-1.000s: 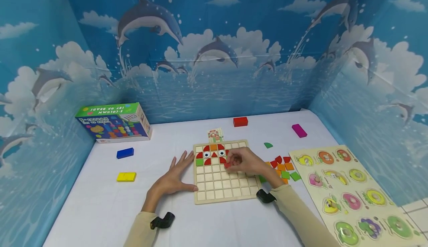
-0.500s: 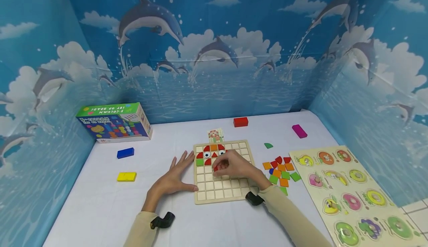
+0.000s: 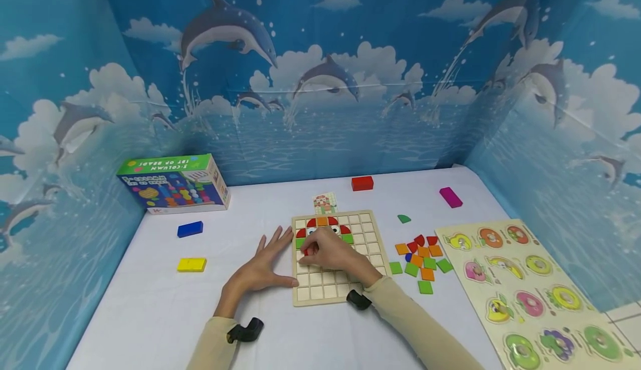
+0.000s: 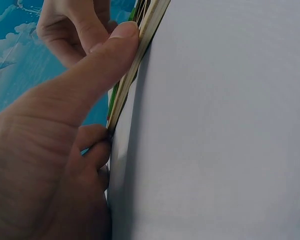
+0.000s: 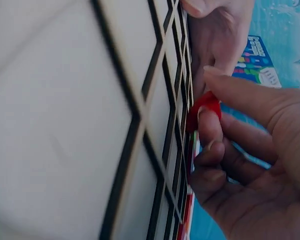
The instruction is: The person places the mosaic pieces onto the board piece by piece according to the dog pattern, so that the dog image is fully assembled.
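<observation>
The right hand (image 3: 330, 254) is pinching a small red piece (image 5: 204, 107) between the thumb and the curled fingers (image 5: 212, 131). The piece is sitting at the fingertips, right against the wooden board (image 3: 373, 247), over the squares near the board's left edge. The other fingers are curling in under it.

The left hand (image 3: 260, 267) is lying flat on the white table (image 3: 150, 303), just beside the board's left edge. Its fingers are straight and spread apart, and its thumb (image 4: 97, 65) is pressing against the board's side.

The board is sitting in the middle of the table, with red, orange and green pieces already filling its top rows. A pile of loose pieces (image 3: 419, 259) is lying just to the right of the board. A fruit puzzle (image 3: 531, 286) is lying along the table's right edge. A toy box (image 3: 172, 183) is standing near the far left corner.
</observation>
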Demonstrator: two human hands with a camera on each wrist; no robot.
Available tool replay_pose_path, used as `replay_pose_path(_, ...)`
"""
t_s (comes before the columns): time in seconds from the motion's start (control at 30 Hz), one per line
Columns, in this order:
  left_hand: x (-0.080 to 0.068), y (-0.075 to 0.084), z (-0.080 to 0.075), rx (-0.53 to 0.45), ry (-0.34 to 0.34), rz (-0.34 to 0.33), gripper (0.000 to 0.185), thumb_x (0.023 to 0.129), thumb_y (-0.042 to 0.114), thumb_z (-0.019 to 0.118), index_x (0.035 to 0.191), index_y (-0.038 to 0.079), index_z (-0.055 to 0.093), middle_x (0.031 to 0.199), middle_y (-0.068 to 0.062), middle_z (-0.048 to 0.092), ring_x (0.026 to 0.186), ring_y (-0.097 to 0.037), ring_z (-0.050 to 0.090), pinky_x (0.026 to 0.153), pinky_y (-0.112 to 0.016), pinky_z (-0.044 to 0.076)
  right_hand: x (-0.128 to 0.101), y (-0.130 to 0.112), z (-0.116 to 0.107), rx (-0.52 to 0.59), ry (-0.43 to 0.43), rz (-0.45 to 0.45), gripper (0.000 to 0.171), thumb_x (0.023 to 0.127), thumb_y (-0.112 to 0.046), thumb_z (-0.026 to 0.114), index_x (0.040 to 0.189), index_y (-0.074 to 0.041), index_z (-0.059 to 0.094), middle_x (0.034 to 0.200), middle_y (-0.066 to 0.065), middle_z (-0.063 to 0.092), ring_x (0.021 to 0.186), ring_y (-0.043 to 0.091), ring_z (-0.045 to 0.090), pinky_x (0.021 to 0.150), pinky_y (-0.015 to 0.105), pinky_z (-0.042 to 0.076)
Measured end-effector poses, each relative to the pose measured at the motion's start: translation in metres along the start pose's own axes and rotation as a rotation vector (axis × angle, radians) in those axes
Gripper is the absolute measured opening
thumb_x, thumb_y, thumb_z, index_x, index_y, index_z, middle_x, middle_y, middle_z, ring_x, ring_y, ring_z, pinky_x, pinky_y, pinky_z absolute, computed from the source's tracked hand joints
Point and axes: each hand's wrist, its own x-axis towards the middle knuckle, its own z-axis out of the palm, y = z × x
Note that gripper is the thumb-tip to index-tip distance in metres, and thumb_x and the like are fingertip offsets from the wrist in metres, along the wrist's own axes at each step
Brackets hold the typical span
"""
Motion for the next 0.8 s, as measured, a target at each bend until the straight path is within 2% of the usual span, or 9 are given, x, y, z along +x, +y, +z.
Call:
replay_pose_path(0.13, 0.0003, 0.0011, 0.0001, -0.001, 0.002, -0.001, 0.121, 0.080, 0.040, 0.097, 0.173, 0.017, 0.024, 0.182, -0.005, 0.011, 0.169, -0.028, -0.003, 0.134, -0.058, -0.012, 0.0016, -0.0029, 0.0028, -0.003, 0.019, 0.026, 0.017, 0.087, -0.008, 0.091, 0.099, 0.000, 0.083, 0.064, -0.006, 0.063, 0.059, 0.002, 0.054, 0.059, 0.019, 0.049)
replay_pose_path(0.47, -0.0008, 0.0026, -0.0002, -0.001, 0.001, -0.006, 0.121, 0.080, 0.041, 0.097, 0.174, 0.016, 0.023, 0.182, -0.001, 0.012, 0.169, -0.027, -0.004, 0.134, -0.057, -0.011, -0.0036, 0.0035, -0.0037, 0.007, 0.034, 0.072, 0.016, 0.084, 0.000, 0.091, 0.097, -0.003, 0.082, 0.074, -0.005, 0.068, 0.068, 0.008, 0.060, 0.064, 0.022, 0.054)
replay_pose_path(0.8, -0.0007, 0.0022, -0.0003, 0.000, -0.002, 0.004, 0.121, 0.081, 0.041, 0.096, 0.174, 0.015, 0.022, 0.182, -0.001, 0.012, 0.169, -0.026, -0.004, 0.134, -0.056, -0.012, 0.0001, 0.0015, 0.0008, -0.017, 0.059, 0.051, 0.011, 0.085, 0.002, 0.089, 0.090, -0.002, 0.081, 0.075, -0.002, 0.072, 0.066, 0.004, 0.062, 0.064, 0.021, 0.057)
